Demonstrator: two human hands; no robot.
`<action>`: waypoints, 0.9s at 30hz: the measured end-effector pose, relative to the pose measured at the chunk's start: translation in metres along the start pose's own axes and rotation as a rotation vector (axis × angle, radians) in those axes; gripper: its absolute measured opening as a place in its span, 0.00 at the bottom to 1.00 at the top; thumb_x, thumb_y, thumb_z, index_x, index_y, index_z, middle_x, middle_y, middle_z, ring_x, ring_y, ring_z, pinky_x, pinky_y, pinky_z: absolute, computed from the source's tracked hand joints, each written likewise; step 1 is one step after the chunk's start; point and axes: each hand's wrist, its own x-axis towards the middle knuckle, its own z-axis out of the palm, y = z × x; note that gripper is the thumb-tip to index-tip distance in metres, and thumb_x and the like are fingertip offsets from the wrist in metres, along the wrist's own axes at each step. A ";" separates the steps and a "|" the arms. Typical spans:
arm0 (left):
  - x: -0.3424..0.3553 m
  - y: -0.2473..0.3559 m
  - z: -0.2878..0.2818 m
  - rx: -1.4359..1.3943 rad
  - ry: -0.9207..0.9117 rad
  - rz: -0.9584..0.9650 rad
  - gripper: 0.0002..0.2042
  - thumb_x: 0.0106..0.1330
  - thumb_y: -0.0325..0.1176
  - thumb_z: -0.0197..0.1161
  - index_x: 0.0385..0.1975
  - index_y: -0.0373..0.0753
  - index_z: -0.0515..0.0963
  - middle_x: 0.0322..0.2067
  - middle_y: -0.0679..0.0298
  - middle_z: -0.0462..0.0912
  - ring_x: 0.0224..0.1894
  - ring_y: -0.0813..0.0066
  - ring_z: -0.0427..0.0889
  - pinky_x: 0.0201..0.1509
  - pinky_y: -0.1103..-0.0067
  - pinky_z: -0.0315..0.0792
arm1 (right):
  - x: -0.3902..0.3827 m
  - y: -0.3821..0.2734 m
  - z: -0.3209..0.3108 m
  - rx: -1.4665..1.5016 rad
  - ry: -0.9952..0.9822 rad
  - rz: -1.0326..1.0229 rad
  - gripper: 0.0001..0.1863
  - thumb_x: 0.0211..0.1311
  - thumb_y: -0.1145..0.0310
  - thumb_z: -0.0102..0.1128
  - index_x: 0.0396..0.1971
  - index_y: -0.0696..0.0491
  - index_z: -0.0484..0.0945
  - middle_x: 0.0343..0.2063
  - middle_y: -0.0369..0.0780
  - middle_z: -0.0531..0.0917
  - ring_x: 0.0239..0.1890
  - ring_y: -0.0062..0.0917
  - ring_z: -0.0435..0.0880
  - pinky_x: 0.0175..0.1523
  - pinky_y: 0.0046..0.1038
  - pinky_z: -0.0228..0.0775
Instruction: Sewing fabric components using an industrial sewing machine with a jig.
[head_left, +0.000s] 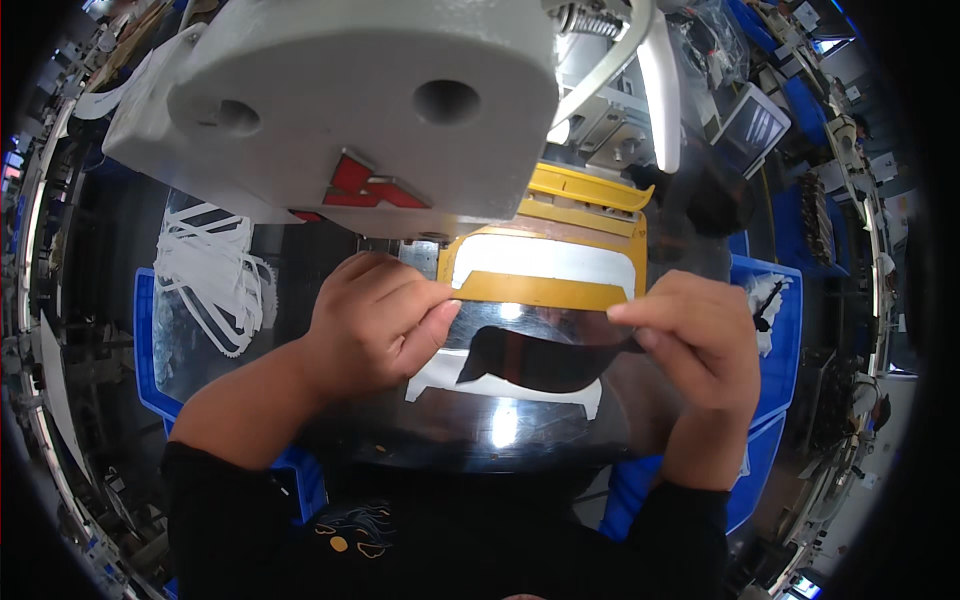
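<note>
My left hand (385, 320) is closed on the left end of a flat yellow template (540, 292) with a white piece (545, 258) framed in it, under the grey sewing machine head (330, 90). My right hand (690, 345) pinches at the template's near right corner, index fingertip on its edge. Just below, a dark curved shape (545, 365) overlaps a second white cut shape (505, 395) on the shiny metal table (510, 450); I cannot tell whether the dark one is a piece or a reflection. The machine hides part of the template's far side.
A bundle of white strips (205, 270) lies at the left beside a blue bin (145, 340). More blue bins (785, 360) with pale material stand at the right. A yellow rail (585, 190), a white lever (660, 100) and a small screen (750, 130) are at the back.
</note>
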 end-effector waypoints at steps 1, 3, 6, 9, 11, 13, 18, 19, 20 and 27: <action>0.001 0.000 0.000 0.007 0.085 -0.021 0.04 0.65 0.28 0.75 0.37 0.36 0.88 0.30 0.61 0.87 0.31 0.63 0.86 0.42 0.69 0.81 | 0.004 0.008 0.009 0.002 0.000 0.002 0.13 0.67 0.77 0.70 0.49 0.56 0.92 0.32 0.43 0.91 0.32 0.32 0.89 0.40 0.31 0.78; 0.004 0.001 -0.001 -0.007 0.115 -0.025 0.05 0.66 0.26 0.73 0.39 0.36 0.88 0.28 0.60 0.87 0.28 0.62 0.85 0.39 0.68 0.81 | 0.009 0.030 0.031 0.079 0.122 0.256 0.12 0.70 0.73 0.71 0.50 0.56 0.91 0.36 0.45 0.93 0.36 0.33 0.93 0.46 0.30 0.81; 0.003 0.000 0.002 -0.032 0.090 -0.110 0.08 0.66 0.26 0.73 0.43 0.34 0.87 0.30 0.59 0.87 0.31 0.60 0.86 0.43 0.67 0.81 | 0.013 0.058 0.043 0.017 0.061 0.401 0.12 0.71 0.71 0.72 0.51 0.57 0.90 0.40 0.46 0.94 0.40 0.34 0.95 0.49 0.29 0.83; 0.002 -0.005 0.005 -0.042 0.011 -0.125 0.11 0.67 0.27 0.72 0.47 0.33 0.87 0.35 0.58 0.87 0.38 0.59 0.86 0.51 0.65 0.81 | 0.018 0.064 0.047 0.016 0.084 0.432 0.12 0.71 0.71 0.71 0.50 0.58 0.90 0.39 0.47 0.94 0.39 0.34 0.95 0.49 0.29 0.83; 0.003 -0.006 0.008 -0.002 -0.036 -0.091 0.13 0.63 0.25 0.75 0.48 0.33 0.89 0.38 0.57 0.88 0.40 0.56 0.86 0.51 0.64 0.79 | 0.016 0.064 0.049 0.011 0.113 0.424 0.11 0.70 0.73 0.71 0.49 0.58 0.91 0.36 0.44 0.94 0.37 0.28 0.93 0.47 0.27 0.82; 0.004 -0.006 0.007 0.018 -0.060 -0.079 0.14 0.62 0.26 0.75 0.48 0.33 0.89 0.38 0.58 0.87 0.41 0.57 0.85 0.53 0.64 0.78 | 0.014 0.064 0.050 0.007 0.144 0.414 0.10 0.70 0.74 0.70 0.48 0.59 0.91 0.34 0.42 0.93 0.35 0.23 0.91 0.46 0.25 0.81; 0.003 -0.004 0.006 0.101 -0.107 -0.061 0.17 0.62 0.29 0.77 0.51 0.33 0.89 0.40 0.60 0.87 0.43 0.58 0.84 0.54 0.65 0.77 | 0.013 0.065 0.048 -0.018 0.166 0.414 0.10 0.69 0.74 0.72 0.47 0.59 0.92 0.35 0.44 0.94 0.36 0.25 0.92 0.46 0.26 0.82; 0.002 -0.004 0.006 0.106 -0.137 -0.091 0.16 0.64 0.30 0.75 0.51 0.34 0.90 0.42 0.61 0.85 0.46 0.60 0.84 0.58 0.65 0.77 | 0.014 0.065 0.048 -0.018 0.168 0.417 0.10 0.69 0.74 0.72 0.47 0.59 0.92 0.35 0.44 0.94 0.36 0.25 0.92 0.46 0.26 0.82; 0.001 -0.003 0.006 0.112 -0.168 -0.122 0.16 0.66 0.31 0.74 0.52 0.35 0.90 0.44 0.62 0.83 0.50 0.61 0.83 0.62 0.64 0.76 | 0.015 0.064 0.047 -0.016 0.159 0.425 0.11 0.69 0.72 0.71 0.47 0.58 0.91 0.37 0.46 0.94 0.38 0.31 0.94 0.48 0.28 0.83; 0.006 -0.010 0.011 0.075 -0.115 -0.094 0.17 0.62 0.23 0.74 0.51 0.35 0.90 0.39 0.61 0.86 0.40 0.61 0.83 0.50 0.67 0.78 | 0.014 0.066 0.050 -0.049 0.157 0.414 0.11 0.69 0.70 0.70 0.47 0.58 0.91 0.39 0.49 0.93 0.40 0.41 0.95 0.50 0.32 0.84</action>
